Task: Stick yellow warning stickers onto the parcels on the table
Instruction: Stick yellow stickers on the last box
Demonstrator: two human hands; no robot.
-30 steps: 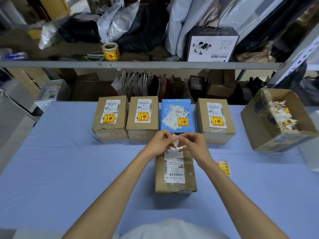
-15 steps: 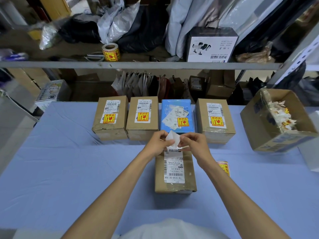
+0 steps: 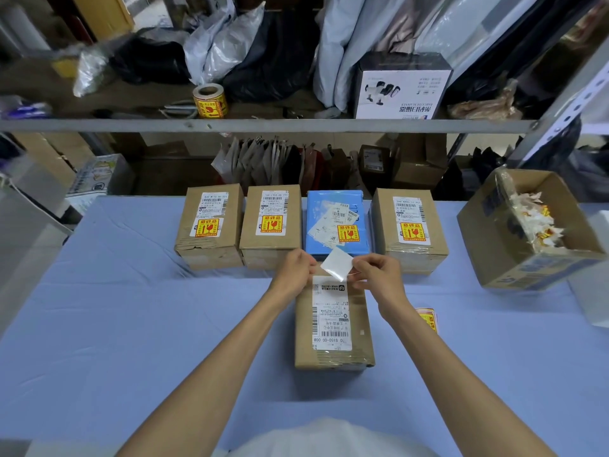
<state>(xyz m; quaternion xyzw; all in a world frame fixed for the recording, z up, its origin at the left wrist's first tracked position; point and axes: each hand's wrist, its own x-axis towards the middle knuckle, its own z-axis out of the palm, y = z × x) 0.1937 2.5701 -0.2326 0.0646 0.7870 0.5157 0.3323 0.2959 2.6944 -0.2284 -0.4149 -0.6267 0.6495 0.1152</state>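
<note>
A brown parcel [image 3: 304, 328] with a white shipping label lies on the blue table [image 3: 131, 324] right in front of me. Above its far end my left hand [image 3: 295, 272] and my right hand [image 3: 375, 275] hold a small white sticker sheet [image 3: 336, 267], its blank side towards me. The right hand pinches its right edge. The left hand's curled fingers meet its left corner. Behind stand three brown parcels [image 3: 211, 245] [image 3: 270, 242] [image 3: 408, 249] and a blue one [image 3: 336, 245], each bearing a yellow warning sticker.
A small stack of yellow stickers [image 3: 428, 319] lies on the table right of my right forearm. An open cardboard box [image 3: 494, 245] holding peeled backing scraps sits at the right. A sticker roll [image 3: 210, 101] stands on the shelf [image 3: 263, 126] above.
My hands have drawn slightly apart and the white sheet between them has unfolded, now spread flat and turned blank side up. The parcels have not moved.
</note>
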